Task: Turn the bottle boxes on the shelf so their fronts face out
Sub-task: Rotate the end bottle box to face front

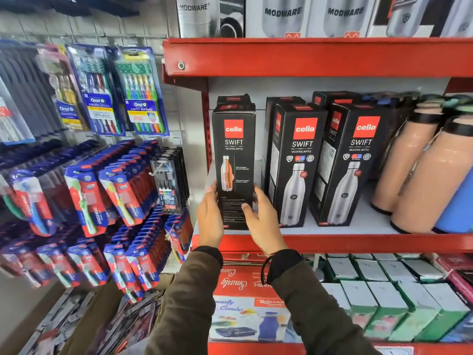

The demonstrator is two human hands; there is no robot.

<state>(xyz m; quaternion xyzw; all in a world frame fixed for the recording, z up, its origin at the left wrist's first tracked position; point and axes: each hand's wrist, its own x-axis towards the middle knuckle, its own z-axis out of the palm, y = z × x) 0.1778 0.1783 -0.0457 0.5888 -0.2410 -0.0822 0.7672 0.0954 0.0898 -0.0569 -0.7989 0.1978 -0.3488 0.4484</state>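
1. Fingers (258,198) of the right hand (263,221) are spread loosely, tips touching the lower right edge of the left box (234,160); the thumb lies across its face at about 9 o'clock from the palm.
2. Left hand (210,219) cups the box's lower left edge, fingers wrapped behind and mostly hidden. Between them, both hands hold the box low down.
3. Box stands upright on the shelf (332,243), long axis vertical, at 12 o'clock from both hands, which are equally near it.
4. Its facing panel shows a cutaway bottle and small print, unlike the two boxes (299,162) at 3 o'clock, so it probably needs a twist about its vertical axis.
5. Both forearms rise from 6 o'clock, wrists slightly bent back, sleeves dark.
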